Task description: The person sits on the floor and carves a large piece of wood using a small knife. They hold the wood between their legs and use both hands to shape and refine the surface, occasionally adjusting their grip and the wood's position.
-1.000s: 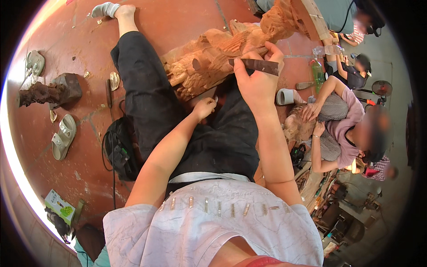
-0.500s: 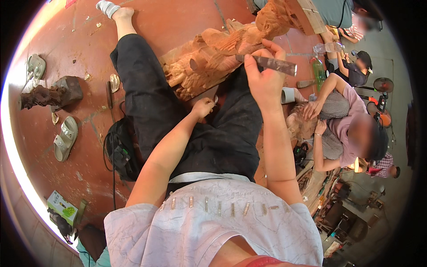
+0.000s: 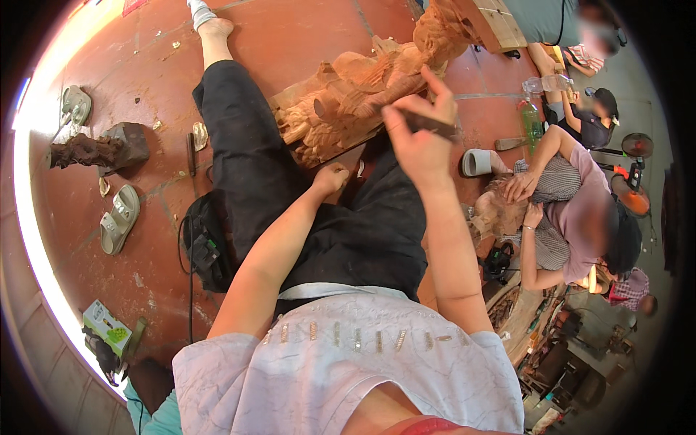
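A reddish-brown carved wooden sculpture (image 3: 373,83) lies slantwise in front of me, between and beyond my legs. My right hand (image 3: 428,138) is raised over its near side, with the index finger stretched out toward the carving. A short, dark, rod-like tool (image 3: 429,125), blurred by motion, is gripped in that hand; its exact kind does not show. My left hand (image 3: 331,179) is closed low between my thighs, below the carving's near edge. Whatever it holds, if anything, is hidden. A small pale piece (image 3: 361,168) shows just beside it.
Left on the tiled floor are a dark carved wood piece (image 3: 101,151), sandals (image 3: 119,219), a black bag (image 3: 206,243) and a box (image 3: 107,324). A pale wooden block (image 3: 500,23) adjoins the sculpture's far end. To the right are a green bottle (image 3: 531,125) and a seated person (image 3: 576,206).
The dark tool in my right hand has tilted and shifted slightly left and down. My left hand has turned, hiding the pale object seen at its fingers. The whole view has shifted slightly.
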Available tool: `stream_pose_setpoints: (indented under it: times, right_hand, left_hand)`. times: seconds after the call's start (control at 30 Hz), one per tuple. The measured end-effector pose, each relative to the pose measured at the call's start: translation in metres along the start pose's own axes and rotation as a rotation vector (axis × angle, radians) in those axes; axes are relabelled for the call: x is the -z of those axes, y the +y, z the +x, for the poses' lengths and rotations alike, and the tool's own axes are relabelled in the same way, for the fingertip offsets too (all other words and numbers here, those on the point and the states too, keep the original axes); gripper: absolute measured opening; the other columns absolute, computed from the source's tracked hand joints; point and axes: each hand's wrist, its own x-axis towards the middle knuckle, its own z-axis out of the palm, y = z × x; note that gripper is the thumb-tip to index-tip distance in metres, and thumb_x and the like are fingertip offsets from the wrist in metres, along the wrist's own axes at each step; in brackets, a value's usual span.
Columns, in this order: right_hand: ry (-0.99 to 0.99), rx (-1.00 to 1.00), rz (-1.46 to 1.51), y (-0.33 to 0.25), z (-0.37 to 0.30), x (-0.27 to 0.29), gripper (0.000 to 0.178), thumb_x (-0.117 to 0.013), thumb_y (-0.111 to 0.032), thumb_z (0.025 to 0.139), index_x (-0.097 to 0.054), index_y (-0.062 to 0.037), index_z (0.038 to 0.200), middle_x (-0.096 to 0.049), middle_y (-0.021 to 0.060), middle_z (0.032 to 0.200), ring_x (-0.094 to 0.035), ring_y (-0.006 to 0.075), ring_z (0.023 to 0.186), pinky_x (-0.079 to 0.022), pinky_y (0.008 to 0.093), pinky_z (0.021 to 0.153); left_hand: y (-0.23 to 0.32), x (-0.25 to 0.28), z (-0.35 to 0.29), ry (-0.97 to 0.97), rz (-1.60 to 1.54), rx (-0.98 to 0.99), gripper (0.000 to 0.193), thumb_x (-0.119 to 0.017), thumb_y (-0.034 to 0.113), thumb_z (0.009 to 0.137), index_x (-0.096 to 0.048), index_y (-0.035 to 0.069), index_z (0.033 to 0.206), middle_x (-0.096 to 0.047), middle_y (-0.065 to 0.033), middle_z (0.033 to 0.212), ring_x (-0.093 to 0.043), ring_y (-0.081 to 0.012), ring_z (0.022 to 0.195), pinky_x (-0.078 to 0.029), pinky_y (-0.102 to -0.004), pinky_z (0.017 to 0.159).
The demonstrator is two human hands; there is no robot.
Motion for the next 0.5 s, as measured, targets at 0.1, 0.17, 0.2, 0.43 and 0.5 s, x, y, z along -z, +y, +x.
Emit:
stream_pose_setpoints:
  times: [0.1,0.17,0.2,0.43,0.5]
  right_hand:
    - [-0.019,-0.029,0.087,0.014,0.009,0.013,0.009,-0.073,-0.012,0.080,-0.066,-0.0062,0.081,-0.056,0.0144,0.124,-0.052,0.0308,0.108,-0.046,0.0375,0.088]
    - [-0.001,0.030,0.059,0.004,0.003,0.009,0.008,-0.072,-0.012,0.080,-0.066,-0.0068,0.082,-0.056,0.0136,0.125,-0.052,0.0304,0.107,-0.046,0.0373,0.089]
    - [0.034,0.090,0.028,-0.004,0.000,0.004,0.008,-0.072,-0.012,0.080,-0.066,-0.0070,0.081,-0.057,0.0138,0.125,-0.052,0.0290,0.108,-0.046,0.0370,0.089]
    - [0.078,-0.426,0.829,0.062,-0.024,0.036,0.014,-0.058,-0.011,0.095,-0.061,0.0017,0.098,-0.064,0.0155,0.109,-0.065,0.0219,0.092,-0.052,0.0336,0.083]
    - [0.130,-0.595,1.036,0.082,-0.055,0.040,0.021,-0.053,-0.016,0.097,-0.060,0.0033,0.100,-0.064,0.0160,0.106,-0.065,0.0233,0.087,-0.053,0.0364,0.081]
  left_hand:
    - [-0.007,0.002,0.001,0.023,-0.047,-0.038,0.034,-0.061,0.030,0.085,-0.065,0.004,0.106,-0.070,-0.0102,0.081,-0.065,-0.0205,0.075,-0.049,-0.0326,0.074]
    - [-0.011,0.002,-0.001,0.031,-0.058,-0.030,0.034,-0.061,0.030,0.085,-0.065,0.004,0.106,-0.069,-0.0095,0.080,-0.065,-0.0206,0.076,-0.049,-0.0325,0.074]
    - [-0.011,0.002,-0.001,0.034,-0.063,-0.025,0.034,-0.061,0.031,0.085,-0.065,0.004,0.106,-0.069,-0.0091,0.080,-0.065,-0.0207,0.076,-0.049,-0.0325,0.074]
    - [-0.004,0.012,-0.009,0.041,0.058,0.108,0.034,-0.060,0.029,0.089,-0.064,0.002,0.108,-0.068,-0.0110,0.087,-0.065,-0.0214,0.078,-0.049,-0.0338,0.075]
    - [-0.001,0.013,-0.015,0.049,0.127,0.092,0.033,-0.059,0.029,0.089,-0.064,0.003,0.109,-0.069,-0.0116,0.089,-0.066,-0.0219,0.078,-0.049,-0.0343,0.075]
